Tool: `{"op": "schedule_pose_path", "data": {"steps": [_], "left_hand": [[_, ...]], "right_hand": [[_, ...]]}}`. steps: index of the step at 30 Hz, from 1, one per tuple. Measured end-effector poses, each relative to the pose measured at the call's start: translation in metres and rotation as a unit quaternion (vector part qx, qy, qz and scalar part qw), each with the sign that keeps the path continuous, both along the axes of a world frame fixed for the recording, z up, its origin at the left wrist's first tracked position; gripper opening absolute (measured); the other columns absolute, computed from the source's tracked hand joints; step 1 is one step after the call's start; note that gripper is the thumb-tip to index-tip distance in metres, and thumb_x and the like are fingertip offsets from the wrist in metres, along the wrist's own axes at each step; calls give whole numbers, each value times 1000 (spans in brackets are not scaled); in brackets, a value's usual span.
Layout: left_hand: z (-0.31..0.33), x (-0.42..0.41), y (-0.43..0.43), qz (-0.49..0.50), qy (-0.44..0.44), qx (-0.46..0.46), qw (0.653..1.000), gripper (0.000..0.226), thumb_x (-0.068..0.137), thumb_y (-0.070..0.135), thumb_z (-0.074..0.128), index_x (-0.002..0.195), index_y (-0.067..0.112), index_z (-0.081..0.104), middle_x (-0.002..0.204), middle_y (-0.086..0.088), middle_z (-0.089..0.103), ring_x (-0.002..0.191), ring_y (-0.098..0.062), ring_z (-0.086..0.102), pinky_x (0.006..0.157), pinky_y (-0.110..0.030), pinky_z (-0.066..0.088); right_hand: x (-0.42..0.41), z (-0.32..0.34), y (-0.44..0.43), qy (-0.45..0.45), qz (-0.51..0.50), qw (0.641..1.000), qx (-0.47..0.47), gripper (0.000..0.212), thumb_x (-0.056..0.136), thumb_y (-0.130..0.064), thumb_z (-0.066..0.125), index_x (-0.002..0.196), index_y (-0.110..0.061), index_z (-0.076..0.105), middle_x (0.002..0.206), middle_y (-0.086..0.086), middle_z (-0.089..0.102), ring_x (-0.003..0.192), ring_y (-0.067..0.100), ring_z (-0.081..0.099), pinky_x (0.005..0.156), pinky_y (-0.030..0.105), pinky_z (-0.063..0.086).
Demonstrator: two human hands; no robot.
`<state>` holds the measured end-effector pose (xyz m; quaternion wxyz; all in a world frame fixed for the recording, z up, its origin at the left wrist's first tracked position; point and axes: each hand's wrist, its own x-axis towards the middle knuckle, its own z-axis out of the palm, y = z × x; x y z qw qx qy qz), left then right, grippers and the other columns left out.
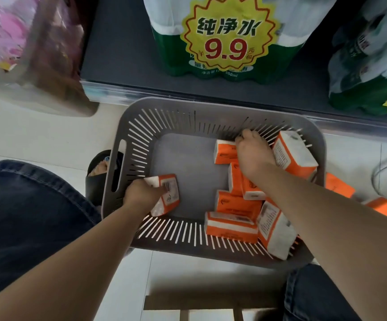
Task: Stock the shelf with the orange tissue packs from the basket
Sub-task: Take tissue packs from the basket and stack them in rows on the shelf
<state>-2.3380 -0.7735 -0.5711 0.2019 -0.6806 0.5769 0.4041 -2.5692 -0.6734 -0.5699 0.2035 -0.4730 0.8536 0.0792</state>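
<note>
Two arms stretch down; left hand (141,193) grips a tissue pack (171,193), right hand (254,156) grips a second pack (224,154).

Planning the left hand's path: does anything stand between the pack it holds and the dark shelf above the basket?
Only the basket's slotted far wall lies between the pack in the left hand and the shelf. The bottled water pack fills the shelf's middle, off to the right.

"纯净水" and a red "9.9" with "元/包" are printed on the yellow starburst tag (230,35) on the green water pack (164,54). "550ml" can just be made out right below the tag. Print on the orange tissue packs (235,203) can't be read tbh.
</note>
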Motion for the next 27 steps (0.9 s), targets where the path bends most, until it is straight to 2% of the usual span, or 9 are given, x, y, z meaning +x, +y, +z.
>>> {"op": "schedule_pose_path", "data": {"steps": [7,13,18,22,24,27], "left_hand": [[16,-11,-1,-20,31,-28,999,43,84,35,70,114,6,62,110,-12,69,96,-26,67,72,-29,50],[40,-22,-2,-34,84,-78,993,43,85,34,69,118,7,61,111,-12,69,96,-25,69,79,-33,56],[70,-32,-5,-50,109,-136,984,44,87,33,67,122,8,58,116,-10,67,99,-25,66,68,-25,47],[100,-40,-4,-67,127,-195,970,46,88,32,65,124,7,54,120,-10,63,104,-26,62,74,-27,44],[114,-42,-2,-87,138,-228,960,39,88,35,64,116,10,54,110,-9,64,94,-25,61,73,-29,42],[132,-42,2,-114,161,-260,945,30,86,42,63,97,20,45,84,3,58,71,-17,55,62,-27,40]], "right_hand": [[-3,8,-2,-38,1,999,-15,42,86,1,52,128,-7,52,129,13,53,123,30,47,106,38,39],[-5,26,-8,-75,-26,995,-63,24,90,-6,52,114,-8,56,121,14,57,117,32,52,96,35,41],[-4,51,-12,-116,-55,988,-85,26,90,-20,58,113,-6,58,119,15,59,113,33,55,93,36,43],[-2,74,-11,-128,-72,985,-92,30,90,-26,59,115,-9,59,119,12,60,110,31,57,92,36,45],[0,86,-11,-135,-89,982,-99,31,89,-28,60,115,-12,61,118,9,62,109,29,58,91,35,47],[1,106,-9,-164,-131,971,-112,27,88,-30,61,110,-15,63,108,6,67,102,26,62,84,36,50]]}}
